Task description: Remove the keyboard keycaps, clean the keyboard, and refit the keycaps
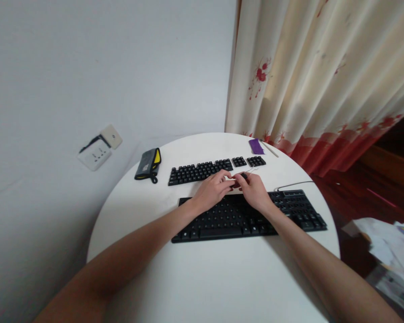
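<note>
A black keyboard (222,220) lies across the white table under my forearms. Bare switches show over much of its left and middle, while keycaps sit along its bottom row and at the lower right. Above its back edge, my left hand (215,189) has its fingers pinched together close to my right fingers; what they grip is too small to make out. My right hand (255,190) is closed on a small wire keycap puller (244,175), its black handle at the thumb and thin wires pointing away. Behind my hands, loose black keycaps (200,171) lie in rows.
Smaller keycap groups (256,161) sit right of the rows. A grey and yellow pouch (148,163) lies at the left edge. A purple cloth (256,146) and a thin light stick (270,149) lie at the back right. The keyboard's cable (294,184) runs off the right edge.
</note>
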Tool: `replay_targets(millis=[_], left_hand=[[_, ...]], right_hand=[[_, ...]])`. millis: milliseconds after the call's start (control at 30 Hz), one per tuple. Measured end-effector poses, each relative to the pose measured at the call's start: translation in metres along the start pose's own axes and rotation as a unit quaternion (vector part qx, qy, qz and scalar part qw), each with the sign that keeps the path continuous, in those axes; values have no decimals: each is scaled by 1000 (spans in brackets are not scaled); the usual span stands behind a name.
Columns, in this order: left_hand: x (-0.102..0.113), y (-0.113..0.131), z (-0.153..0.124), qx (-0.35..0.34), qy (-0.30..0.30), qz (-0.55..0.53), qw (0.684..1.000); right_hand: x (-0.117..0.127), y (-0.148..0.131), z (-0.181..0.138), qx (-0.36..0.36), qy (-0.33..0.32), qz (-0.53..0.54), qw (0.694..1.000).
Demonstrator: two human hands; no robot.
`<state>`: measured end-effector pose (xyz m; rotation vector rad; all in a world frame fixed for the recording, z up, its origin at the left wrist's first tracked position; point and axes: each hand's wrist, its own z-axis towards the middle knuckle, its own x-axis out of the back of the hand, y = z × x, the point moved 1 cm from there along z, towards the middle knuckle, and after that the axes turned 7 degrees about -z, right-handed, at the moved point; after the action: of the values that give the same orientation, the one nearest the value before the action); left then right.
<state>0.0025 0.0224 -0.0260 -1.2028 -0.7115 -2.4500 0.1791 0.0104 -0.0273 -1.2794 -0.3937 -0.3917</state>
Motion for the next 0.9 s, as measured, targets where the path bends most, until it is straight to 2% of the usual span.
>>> replay_targets(millis=[133, 400, 467, 567, 633, 733, 900], left_hand=[[0, -2, 1, -12, 12, 18, 1000], [0, -2, 1, -40, 23, -57, 997], [3, -6, 4, -35, 67, -90, 993], [13, -19, 11, 13, 153, -120, 981], [19, -30, 16, 50, 168, -105, 979], [23, -43, 18, 85, 134, -61, 985], [12, -52, 14, 89, 23, 20, 996]], right_hand=[[0, 0, 0, 4, 7, -11, 1000], [4, -4, 1, -9, 7, 7, 1000], [5, -5, 1, -21, 13, 17, 1000], [5, -5, 2, -32, 31, 30, 999], [6, -5, 3, -38, 44, 36, 998], [6, -3, 4, -45, 53, 39, 997], [7, -3, 5, -40, 58, 36, 997]])
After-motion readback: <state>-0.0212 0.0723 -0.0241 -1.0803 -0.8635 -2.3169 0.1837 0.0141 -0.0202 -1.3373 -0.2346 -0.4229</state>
